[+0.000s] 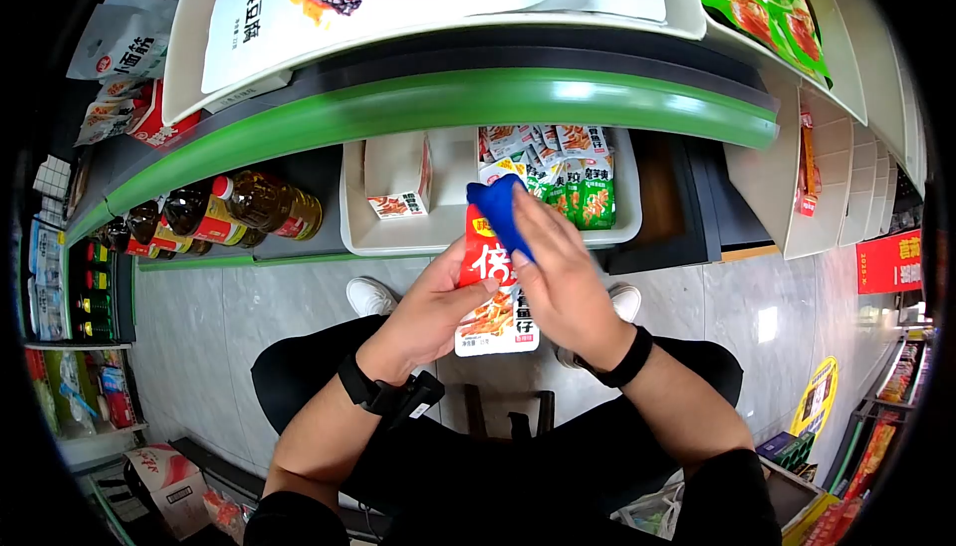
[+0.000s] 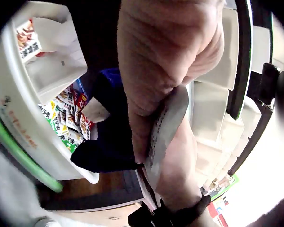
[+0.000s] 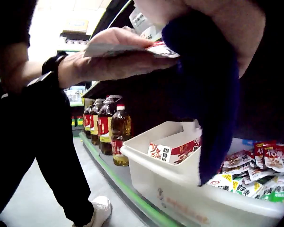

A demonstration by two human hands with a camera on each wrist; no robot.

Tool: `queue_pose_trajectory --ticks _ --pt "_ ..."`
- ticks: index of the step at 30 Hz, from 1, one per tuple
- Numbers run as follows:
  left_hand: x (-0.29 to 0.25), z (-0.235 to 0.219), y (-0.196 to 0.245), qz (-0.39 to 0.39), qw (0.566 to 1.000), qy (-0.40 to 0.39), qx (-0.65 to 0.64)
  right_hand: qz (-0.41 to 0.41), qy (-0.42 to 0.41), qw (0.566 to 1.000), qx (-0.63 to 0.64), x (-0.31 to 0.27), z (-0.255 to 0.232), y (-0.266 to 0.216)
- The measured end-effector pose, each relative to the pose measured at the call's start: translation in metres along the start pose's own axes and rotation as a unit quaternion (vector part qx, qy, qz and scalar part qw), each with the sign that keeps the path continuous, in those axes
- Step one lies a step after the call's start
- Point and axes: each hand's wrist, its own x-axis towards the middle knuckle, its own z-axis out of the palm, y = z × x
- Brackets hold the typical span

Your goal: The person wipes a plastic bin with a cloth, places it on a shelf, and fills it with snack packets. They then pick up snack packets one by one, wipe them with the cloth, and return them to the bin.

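Observation:
A red-and-white snack packet with a picture of food lies face up over my lap. My left hand grips it from the side, thumb across its front. In my right hand is a dark blue cloth, held against the packet's upper end. The cloth hangs in folds below the right hand in the right wrist view. From the left wrist, the packet shows edge-on under the left hand, with the cloth beside it.
Ahead on the low shelf stands a white bin with an opened carton and many small snack packets. Bottles of oil stand to its left. A green shelf edge runs above. More bins stand at right.

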Motion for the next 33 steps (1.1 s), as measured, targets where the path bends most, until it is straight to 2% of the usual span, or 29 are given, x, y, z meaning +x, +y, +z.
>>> queue_pose_trajectory --ticks 1,4,9,12,22,24,27,33 --pt "0.000 0.000 0.000 -0.007 1.000 -0.004 -0.006 0.031 0.029 0.998 0.039 0.000 -0.003 -0.001" --pt "-0.003 0.001 0.003 -0.027 0.999 -0.029 -0.015 0.131 0.037 0.974 0.182 -0.004 -0.013 0.004" --pt "-0.008 0.007 0.004 -0.008 0.998 -0.046 -0.044 0.146 0.075 0.960 0.226 -0.008 -0.019 -0.006" --pt "-0.009 0.012 0.009 -0.017 0.992 -0.045 -0.116 0.073 0.075 0.985 0.139 -0.006 -0.025 -0.007" --pt "-0.009 0.011 0.010 0.021 0.996 -0.029 -0.080 -0.015 0.157 0.987 -0.017 -0.003 -0.044 -0.009" --pt "-0.010 0.011 0.009 0.027 0.997 -0.023 -0.075 -0.051 0.144 0.986 -0.062 -0.003 -0.048 -0.015" --pt "-0.011 0.011 0.009 0.036 0.995 -0.038 -0.086 -0.116 0.064 0.979 -0.154 -0.007 -0.043 -0.021" --pt "-0.013 0.012 0.012 0.045 0.995 -0.043 -0.078 -0.141 0.091 0.968 -0.186 -0.010 -0.031 -0.018"
